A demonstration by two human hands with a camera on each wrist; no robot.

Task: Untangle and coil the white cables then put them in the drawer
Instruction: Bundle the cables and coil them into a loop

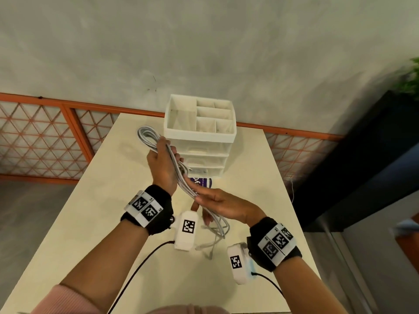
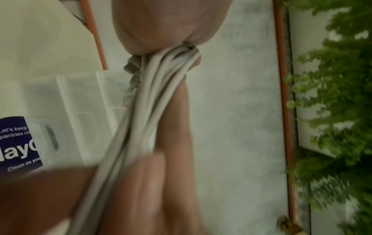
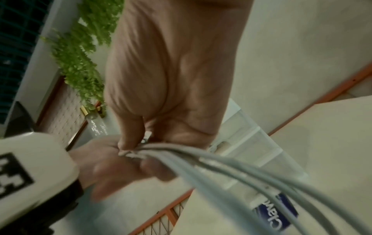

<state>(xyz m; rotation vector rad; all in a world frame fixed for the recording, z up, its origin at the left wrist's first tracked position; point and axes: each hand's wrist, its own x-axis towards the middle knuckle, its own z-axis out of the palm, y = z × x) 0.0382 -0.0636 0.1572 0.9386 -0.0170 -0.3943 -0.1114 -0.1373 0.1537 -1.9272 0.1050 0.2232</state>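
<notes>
A bundle of white cables (image 1: 181,177) is held in the air over the table, just in front of the white drawer unit (image 1: 199,138). My left hand (image 1: 174,152) grips the bundle near its upper end, and several loops (image 1: 147,134) stick out beyond the fist. My right hand (image 1: 197,198) pinches the lower part between fingers and thumb. Slack loops (image 1: 218,230) and plug ends (image 1: 204,248) hang below it. The left wrist view shows the strands (image 2: 151,103) running out of my palm. In the right wrist view the cables (image 3: 221,167) leave my curled fingers (image 3: 130,138).
The drawer unit has an open divided tray on top and stacked drawers (image 1: 204,164) below. A purple printed card (image 1: 200,182) lies at its foot. The cream table (image 1: 113,200) stands against an orange lattice railing (image 1: 45,141). A dark cabinet (image 1: 362,155) and a plant (image 1: 410,75) are to the right.
</notes>
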